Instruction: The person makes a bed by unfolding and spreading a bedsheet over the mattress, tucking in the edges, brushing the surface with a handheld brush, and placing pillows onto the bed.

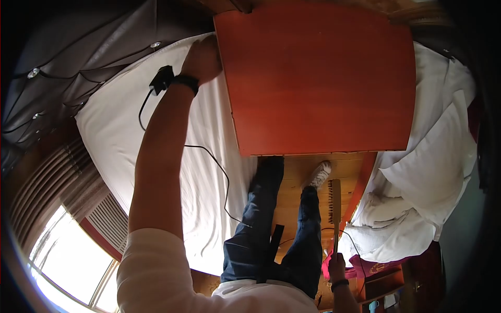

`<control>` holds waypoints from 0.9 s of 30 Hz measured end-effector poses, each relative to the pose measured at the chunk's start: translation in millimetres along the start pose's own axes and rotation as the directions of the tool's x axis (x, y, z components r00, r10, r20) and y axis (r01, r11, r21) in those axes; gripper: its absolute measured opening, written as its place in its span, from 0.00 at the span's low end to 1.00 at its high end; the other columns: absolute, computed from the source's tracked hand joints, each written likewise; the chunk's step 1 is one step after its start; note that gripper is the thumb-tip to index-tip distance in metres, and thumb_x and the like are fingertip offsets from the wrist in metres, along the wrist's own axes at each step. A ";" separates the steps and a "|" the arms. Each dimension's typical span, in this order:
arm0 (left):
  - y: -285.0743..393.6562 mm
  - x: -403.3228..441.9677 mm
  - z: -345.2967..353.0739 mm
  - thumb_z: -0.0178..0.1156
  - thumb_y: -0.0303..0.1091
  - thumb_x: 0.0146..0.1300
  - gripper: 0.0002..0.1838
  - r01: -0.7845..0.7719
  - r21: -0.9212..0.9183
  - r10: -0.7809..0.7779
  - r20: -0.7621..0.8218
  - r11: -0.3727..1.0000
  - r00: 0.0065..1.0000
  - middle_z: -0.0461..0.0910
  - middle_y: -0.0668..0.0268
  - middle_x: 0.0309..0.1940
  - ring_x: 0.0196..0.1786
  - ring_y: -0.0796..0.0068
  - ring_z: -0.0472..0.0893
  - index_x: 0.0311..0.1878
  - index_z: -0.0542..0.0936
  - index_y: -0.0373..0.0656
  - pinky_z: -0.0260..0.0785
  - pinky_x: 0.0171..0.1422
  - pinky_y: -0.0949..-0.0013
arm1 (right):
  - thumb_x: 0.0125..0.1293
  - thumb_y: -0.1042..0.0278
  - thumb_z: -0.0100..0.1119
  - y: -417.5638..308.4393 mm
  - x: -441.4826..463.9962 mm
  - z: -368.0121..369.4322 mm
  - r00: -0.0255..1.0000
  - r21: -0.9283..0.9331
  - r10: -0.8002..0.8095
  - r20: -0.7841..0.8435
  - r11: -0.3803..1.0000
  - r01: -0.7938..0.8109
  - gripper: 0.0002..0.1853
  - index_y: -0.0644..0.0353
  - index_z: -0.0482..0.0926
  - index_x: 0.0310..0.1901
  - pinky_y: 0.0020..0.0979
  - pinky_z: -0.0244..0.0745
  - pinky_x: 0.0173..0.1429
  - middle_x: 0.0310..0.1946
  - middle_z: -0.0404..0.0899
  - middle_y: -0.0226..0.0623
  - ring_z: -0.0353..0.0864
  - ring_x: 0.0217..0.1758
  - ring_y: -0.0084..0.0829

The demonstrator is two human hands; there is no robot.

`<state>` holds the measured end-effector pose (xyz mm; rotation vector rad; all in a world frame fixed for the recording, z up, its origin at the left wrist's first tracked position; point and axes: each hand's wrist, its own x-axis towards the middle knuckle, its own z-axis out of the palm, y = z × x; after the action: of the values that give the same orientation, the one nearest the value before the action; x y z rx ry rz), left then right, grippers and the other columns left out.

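Observation:
My left hand (202,58) reaches far forward over the white sheet, against the left edge of a reddish-orange wooden panel (318,83). Its fingers are out of sight at that edge, so I cannot tell whether they grip it. A black strap with a small black device (162,79) and a cable is on that wrist. Low on the right, my right hand (337,267) is closed around the handle of a long brush (336,203). The brush points away from me, its dark bristles facing left above the wooden floor.
A bed with a white sheet (201,182) lies on the left, below a dark tufted headboard (104,47). Rumpled white bedding (428,167) covers another bed on the right. My legs stand on the wooden floor (295,203) between them. A thin black cable (225,177) hangs across my left side.

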<state>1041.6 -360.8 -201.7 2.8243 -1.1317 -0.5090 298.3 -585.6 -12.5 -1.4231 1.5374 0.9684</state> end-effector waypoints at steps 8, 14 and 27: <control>29.9 -65.9 24.7 0.56 0.55 0.62 0.36 -0.301 0.324 0.272 0.131 0.897 0.953 0.57 0.63 0.75 0.79 0.60 0.50 0.70 0.67 0.50 0.43 0.74 0.31 | 0.72 0.64 0.49 16.4 -0.7 10.3 0.974 -0.274 -0.205 0.094 0.935 0.223 0.10 0.61 0.72 0.35 0.38 0.71 0.35 0.26 0.73 0.43 0.75 0.30 0.41; 62.8 -166.0 46.3 0.58 0.45 0.64 0.33 0.291 0.030 -0.265 -0.328 0.956 0.907 0.55 0.50 0.74 0.74 0.50 0.59 0.71 0.65 0.48 0.56 0.69 0.36 | 0.71 0.67 0.47 63.3 -10.3 -42.6 0.931 -0.542 -0.304 0.205 0.756 0.366 0.08 0.63 0.71 0.39 0.49 0.69 0.29 0.30 0.72 0.49 0.76 0.32 0.50; 227.5 -453.3 133.9 0.73 0.44 0.46 0.59 0.901 -0.324 -0.749 0.509 0.290 0.424 0.41 0.40 0.75 0.74 0.33 0.50 0.78 0.46 0.52 0.54 0.76 0.47 | 0.71 0.59 0.52 -318.9 -62.8 24.1 0.326 -0.340 -0.747 0.579 0.141 0.930 0.11 0.57 0.72 0.39 0.51 0.72 0.32 0.25 0.78 0.51 0.79 0.32 0.57</control>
<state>541.1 -209.0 -161.4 2.5400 0.6592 -1.0638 620.1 -561.9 33.0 -2.1242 -0.1229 0.8465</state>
